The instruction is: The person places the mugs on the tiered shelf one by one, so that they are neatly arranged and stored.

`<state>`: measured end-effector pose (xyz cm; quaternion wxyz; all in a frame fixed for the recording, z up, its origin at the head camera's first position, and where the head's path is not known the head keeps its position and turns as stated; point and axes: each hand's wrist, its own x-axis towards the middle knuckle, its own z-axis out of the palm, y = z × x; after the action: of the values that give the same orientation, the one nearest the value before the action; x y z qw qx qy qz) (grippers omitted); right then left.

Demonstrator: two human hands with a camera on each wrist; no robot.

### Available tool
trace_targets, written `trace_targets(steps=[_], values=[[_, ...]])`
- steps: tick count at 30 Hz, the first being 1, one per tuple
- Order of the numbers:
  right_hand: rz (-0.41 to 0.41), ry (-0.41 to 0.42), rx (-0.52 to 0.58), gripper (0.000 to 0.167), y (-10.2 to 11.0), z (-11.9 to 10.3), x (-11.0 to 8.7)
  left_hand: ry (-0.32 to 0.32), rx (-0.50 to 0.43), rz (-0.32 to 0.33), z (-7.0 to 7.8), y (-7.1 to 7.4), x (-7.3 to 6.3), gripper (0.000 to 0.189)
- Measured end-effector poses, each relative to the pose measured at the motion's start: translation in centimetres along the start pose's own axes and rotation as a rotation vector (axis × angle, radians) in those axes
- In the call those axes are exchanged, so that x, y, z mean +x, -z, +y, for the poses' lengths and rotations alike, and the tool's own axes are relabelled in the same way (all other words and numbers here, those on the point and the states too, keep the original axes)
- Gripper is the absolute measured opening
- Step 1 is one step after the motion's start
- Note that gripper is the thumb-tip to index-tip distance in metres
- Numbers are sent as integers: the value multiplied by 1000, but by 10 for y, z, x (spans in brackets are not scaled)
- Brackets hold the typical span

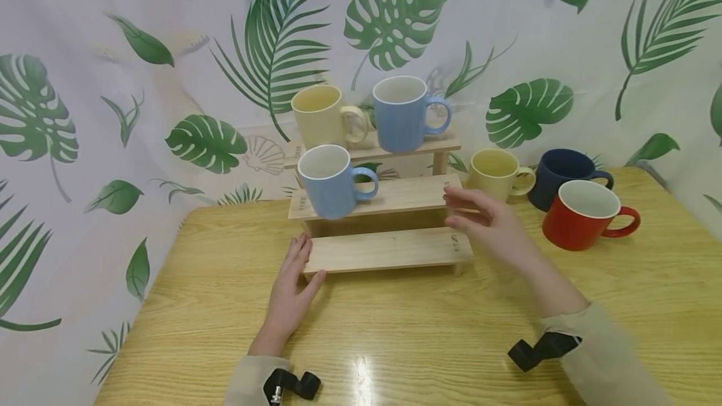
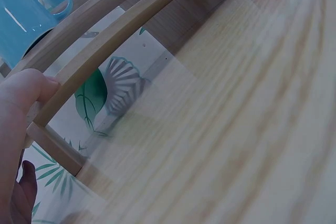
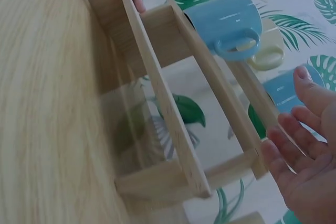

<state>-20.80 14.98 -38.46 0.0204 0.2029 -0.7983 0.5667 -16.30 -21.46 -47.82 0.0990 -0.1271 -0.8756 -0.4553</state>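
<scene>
A three-step wooden rack [image 1: 389, 250] stands on the table. My left hand [image 1: 289, 299] holds the left end of its lowest step, thumb at the front edge, as the left wrist view also shows. My right hand [image 1: 499, 227] is beside the right end of the middle step, fingers extended and holding nothing; whether the fingertips touch the wood, I cannot tell. On the middle step's left part sits a light blue mug [image 1: 331, 183]. The top step carries a pale yellow mug [image 1: 318, 121] at left and another light blue mug [image 1: 399, 118] at right.
Right of the rack, a yellow mug [image 1: 492, 177], a dark blue mug [image 1: 558, 174] and a red mug [image 1: 578, 221] stand close together on the wooden table [image 1: 395, 331]. A leaf-patterned cloth [image 1: 186, 80] hangs behind the table.
</scene>
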Motion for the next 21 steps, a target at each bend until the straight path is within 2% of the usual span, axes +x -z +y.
trace_targets(steps=[7, 14, 21], values=[[41, -21, -149, 49, 26, 6, -21, 2, -5, -1, 0, -1, 0, 66], [97, -105, -256, 49, 52, 10, -36, 2, -11, 0, 1, -1, 0, 65], [123, -88, -360, 50, 76, 13, -40, -1, -8, 6, 1, 0, 0, 65]])
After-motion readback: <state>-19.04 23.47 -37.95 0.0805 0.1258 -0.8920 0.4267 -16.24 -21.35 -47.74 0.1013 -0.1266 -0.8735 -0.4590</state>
